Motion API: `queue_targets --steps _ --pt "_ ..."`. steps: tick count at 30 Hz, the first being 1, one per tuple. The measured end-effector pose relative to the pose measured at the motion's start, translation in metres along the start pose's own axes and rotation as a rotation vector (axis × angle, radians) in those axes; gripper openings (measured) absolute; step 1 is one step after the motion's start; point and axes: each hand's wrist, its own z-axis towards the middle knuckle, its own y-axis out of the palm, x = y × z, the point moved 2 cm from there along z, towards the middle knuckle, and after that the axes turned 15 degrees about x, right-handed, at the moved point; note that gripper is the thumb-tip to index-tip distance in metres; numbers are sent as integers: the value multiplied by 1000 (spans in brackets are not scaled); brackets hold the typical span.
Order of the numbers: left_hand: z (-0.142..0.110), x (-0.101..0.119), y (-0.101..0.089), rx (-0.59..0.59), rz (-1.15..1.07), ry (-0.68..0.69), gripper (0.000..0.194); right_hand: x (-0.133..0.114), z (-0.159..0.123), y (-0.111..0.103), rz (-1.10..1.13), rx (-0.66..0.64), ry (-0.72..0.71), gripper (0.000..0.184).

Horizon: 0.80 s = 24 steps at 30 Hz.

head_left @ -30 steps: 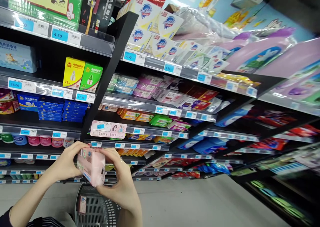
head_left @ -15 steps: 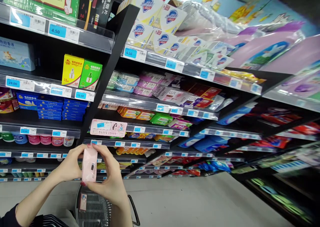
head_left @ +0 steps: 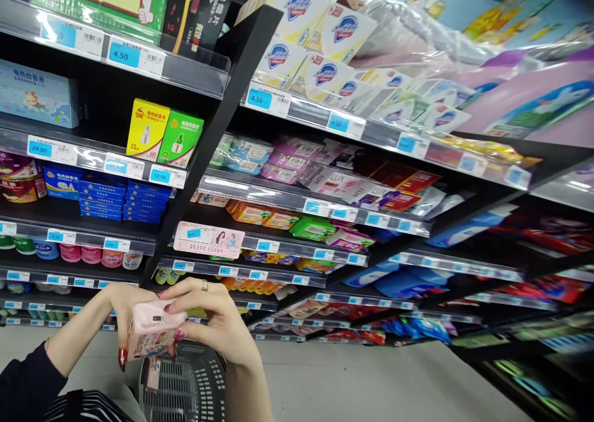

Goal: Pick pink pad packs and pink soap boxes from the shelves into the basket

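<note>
A pink soap package is between my two hands at lower left, its end face with small print tilted up toward me. My left hand grips it from the left, the thumb down along its near side. The fingers of my right hand, which wears a ring, close on its right end. Below stands a grey shopping basket on the floor. Another pink pack lies in the basket, partly covered by the held one.
Black shelves fill the view ahead, with Safeguard soap boxes, LUX soap packs and mosquito-liquid boxes. A pink price sign juts from a shelf edge above my hands. Grey floor lies to the right.
Both hands have turned the soap package, so its end face now tips upward and its printed side shows below. The hands are slightly lower, and the view has shifted a little left.
</note>
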Motion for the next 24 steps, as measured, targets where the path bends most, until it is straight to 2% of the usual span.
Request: queue_targets --steps 2,8,12,18,20,24 --pt "1 -2 -1 -101 -8 -43 65 -1 -2 2 -6 42 30 15" --pt "-2 3 -6 -191 29 -113 67 0 -12 8 -4 104 116 18" --pt "-1 1 -8 -151 56 -93 70 0 -23 18 -110 234 67 16" --pt "0 1 -8 -30 29 -7 82 2 -42 39 -316 594 -5 26" --pt "0 1 -7 -3 14 -2 87 4 -45 43 -350 639 -16 27" --pt "0 1 -6 23 11 -46 92 4 -44 45 -409 649 -20 27"
